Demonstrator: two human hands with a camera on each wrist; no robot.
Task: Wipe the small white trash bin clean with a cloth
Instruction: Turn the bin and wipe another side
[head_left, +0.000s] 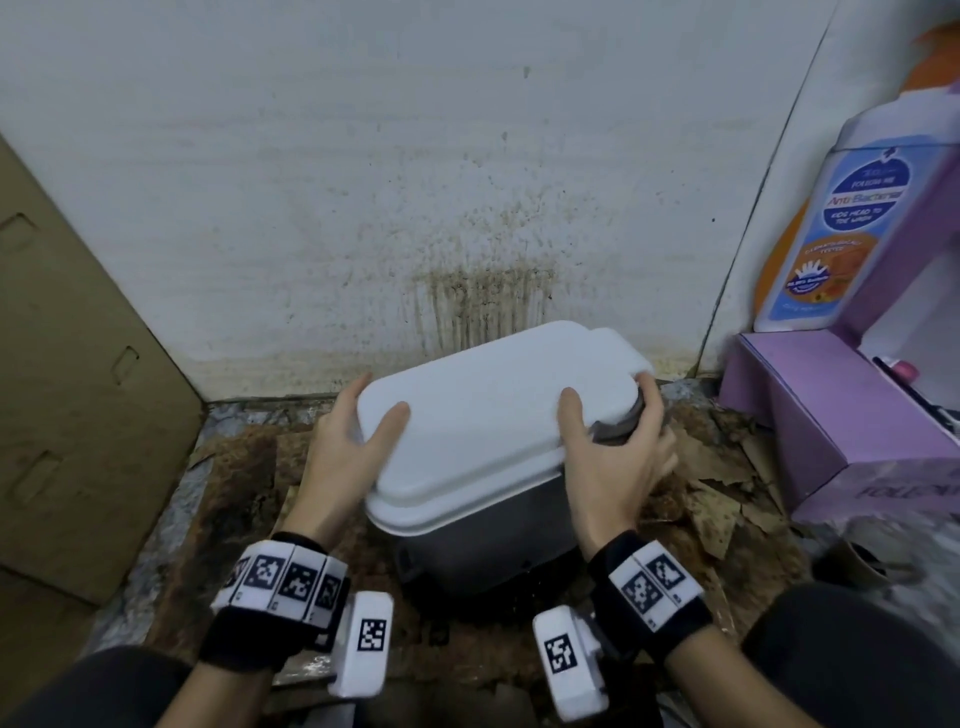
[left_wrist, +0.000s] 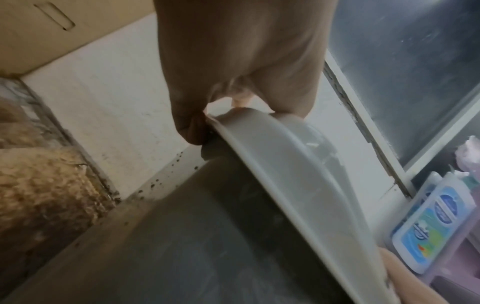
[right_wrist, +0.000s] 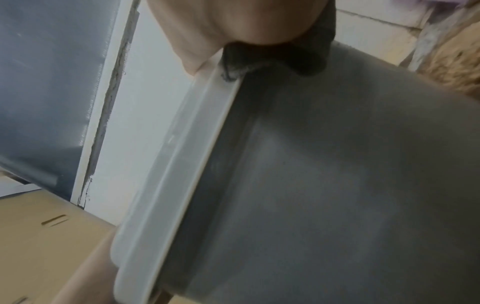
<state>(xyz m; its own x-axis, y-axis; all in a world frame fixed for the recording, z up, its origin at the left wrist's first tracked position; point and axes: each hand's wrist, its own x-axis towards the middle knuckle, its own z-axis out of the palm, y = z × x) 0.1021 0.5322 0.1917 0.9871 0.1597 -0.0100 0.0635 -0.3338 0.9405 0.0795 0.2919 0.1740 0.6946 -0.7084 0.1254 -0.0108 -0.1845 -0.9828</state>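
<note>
Wrist bands (head_left: 280, 577) with printed markers sit lowest in my head view, one on each forearm. My left hand (head_left: 345, 441) grips the left end of the bin (head_left: 483, 514), thumb lying on top of its lid (head_left: 493, 410) and fingers curled under the lid's rim; the left wrist view shows those fingers (left_wrist: 187, 127) hooked beneath the rim. My right hand (head_left: 618, 452) grips the right end in the same way, thumb on the lid, and its fingers also hold a dark grey cloth (head_left: 621, 423) bunched against the rim. In the right wrist view the cloth (right_wrist: 272, 59) is pressed between my palm and the bin's grey wall, just below the white lid edge. Whether the bin rests on the floor or is lifted off it, I cannot tell. It stands close to a white wall (head_left: 415, 156) marked with brown splatter and drip stains (head_left: 483, 301). Beneath it lies floor (head_left: 244, 467) covered with brown debris and torn cardboard scraps. Left of the bin, a flat cardboard sheet (head_left: 78, 389) leans against the wall. To the right stand a purple box (head_left: 831, 431) and, above it, a white bottle (head_left: 841, 228) with a blue and orange label.
</note>
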